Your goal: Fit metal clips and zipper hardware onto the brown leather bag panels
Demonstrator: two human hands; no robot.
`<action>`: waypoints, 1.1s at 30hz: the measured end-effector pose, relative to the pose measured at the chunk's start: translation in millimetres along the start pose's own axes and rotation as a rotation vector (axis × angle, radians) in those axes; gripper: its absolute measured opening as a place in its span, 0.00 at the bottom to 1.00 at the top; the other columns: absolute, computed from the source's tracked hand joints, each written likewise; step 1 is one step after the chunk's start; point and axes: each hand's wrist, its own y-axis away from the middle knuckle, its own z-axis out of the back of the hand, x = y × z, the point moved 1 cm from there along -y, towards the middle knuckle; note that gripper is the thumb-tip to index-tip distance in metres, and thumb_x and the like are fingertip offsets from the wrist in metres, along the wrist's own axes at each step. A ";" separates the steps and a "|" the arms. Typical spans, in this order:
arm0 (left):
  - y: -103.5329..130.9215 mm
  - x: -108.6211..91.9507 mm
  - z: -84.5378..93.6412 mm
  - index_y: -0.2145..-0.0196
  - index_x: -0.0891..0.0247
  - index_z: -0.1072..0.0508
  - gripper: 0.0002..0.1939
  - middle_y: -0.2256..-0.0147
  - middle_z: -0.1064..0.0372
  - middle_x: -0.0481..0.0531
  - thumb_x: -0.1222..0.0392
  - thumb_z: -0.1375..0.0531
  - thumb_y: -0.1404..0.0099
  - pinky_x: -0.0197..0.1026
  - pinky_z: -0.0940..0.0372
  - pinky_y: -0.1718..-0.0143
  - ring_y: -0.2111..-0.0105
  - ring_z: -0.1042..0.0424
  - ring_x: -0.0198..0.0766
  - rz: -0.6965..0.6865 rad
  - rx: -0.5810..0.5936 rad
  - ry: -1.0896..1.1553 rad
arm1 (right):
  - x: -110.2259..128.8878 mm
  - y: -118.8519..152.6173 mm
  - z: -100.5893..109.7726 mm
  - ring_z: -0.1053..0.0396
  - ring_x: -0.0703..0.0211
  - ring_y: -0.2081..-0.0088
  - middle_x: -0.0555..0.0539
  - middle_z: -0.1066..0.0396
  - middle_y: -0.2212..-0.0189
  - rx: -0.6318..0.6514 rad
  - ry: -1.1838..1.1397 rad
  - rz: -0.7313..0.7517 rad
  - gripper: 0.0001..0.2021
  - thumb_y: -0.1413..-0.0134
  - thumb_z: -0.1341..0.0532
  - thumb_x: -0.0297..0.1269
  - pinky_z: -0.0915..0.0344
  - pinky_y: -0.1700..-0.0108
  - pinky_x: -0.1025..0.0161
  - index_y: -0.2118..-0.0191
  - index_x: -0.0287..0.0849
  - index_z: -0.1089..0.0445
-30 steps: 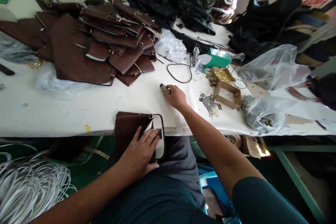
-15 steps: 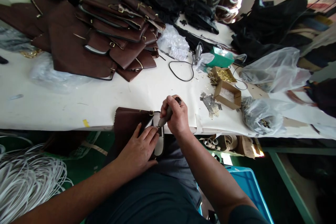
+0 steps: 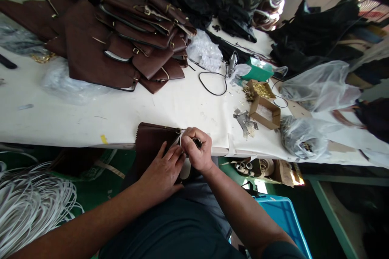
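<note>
A dark brown leather bag piece (image 3: 148, 139) lies over the table's front edge, with a zigzag-cut left edge and a small gold buckle (image 3: 178, 130) near its top right corner. My left hand (image 3: 162, 172) rests flat on it, fingers spread, pressing its right part. My right hand (image 3: 197, 147) is closed round a dark-handled tool (image 3: 197, 142), whose end shows above the fist. The tool's tip is hidden behind my fingers, close to my left fingertips. Under my hands a pale strip (image 3: 185, 170) of the piece shows.
Brown leather bags (image 3: 91, 44) are piled at the back left. Small open boxes (image 3: 265, 112) of hardware, flat metal plates (image 3: 245, 122) and clear plastic bags (image 3: 304, 135) lie to the right. White cord (image 3: 36, 202) is heaped at lower left; a blue crate (image 3: 282, 214) stands below. Someone works opposite.
My right hand has moved left and down with the tool, which now stands more upright and is mostly covered. My left hand stays on the leather piece. The view has shifted slightly.
</note>
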 end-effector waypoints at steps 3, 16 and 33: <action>2.4 -0.7 -1.0 0.30 0.69 0.36 0.47 0.29 0.39 0.72 0.41 0.28 0.38 0.69 0.61 0.23 0.27 0.46 0.62 0.007 -0.016 0.005 | -0.6 14.7 2.4 0.36 0.59 0.74 0.52 0.34 0.78 0.000 0.009 0.054 0.19 0.34 0.36 0.48 0.37 0.69 0.58 0.73 0.47 0.36; 2.9 -1.8 5.2 0.34 0.69 0.30 0.46 0.29 0.40 0.72 0.36 0.28 0.39 0.66 0.55 0.25 0.28 0.42 0.61 -0.026 -0.033 -0.079 | 10.3 -15.9 5.2 0.40 0.65 0.83 0.57 0.36 0.80 -0.319 -0.298 -0.151 0.16 0.35 0.35 0.43 0.44 0.80 0.65 0.71 0.47 0.39; -0.8 -5.8 9.3 0.35 0.73 0.31 0.48 0.34 0.34 0.75 0.40 0.24 0.44 0.62 0.49 0.26 0.30 0.41 0.65 -0.021 -0.032 -0.066 | 0.4 -15.8 -8.4 0.44 0.65 0.82 0.57 0.39 0.84 -0.130 -0.067 -0.280 0.18 0.37 0.37 0.46 0.45 0.77 0.64 0.75 0.48 0.41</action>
